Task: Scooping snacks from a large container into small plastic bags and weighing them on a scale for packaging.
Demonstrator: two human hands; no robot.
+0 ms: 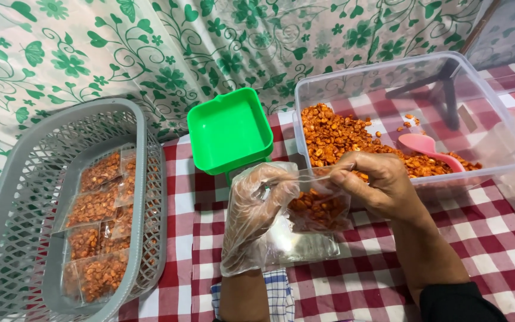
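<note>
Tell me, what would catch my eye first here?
Probably the heap of orange-brown fried kernels in the clear plastic tub at upper right, with a pink scoop lying on them. In the middle, the gloved left hand and bare right hand hold a small clear bag partly filled with kernels. At left, a grey basket holds filled packets.

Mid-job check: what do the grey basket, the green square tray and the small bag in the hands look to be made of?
The grey lattice basket looks like moulded rigid plastic, matte, with an even perforated wall. The green square tray seems smooth, slightly glossy plastic with rounded corners. The small clear bag looks like thin transparent film: it crinkles and shows orange kernels inside. The left hand wears a thin clear glove; the right hand is bare.
</note>
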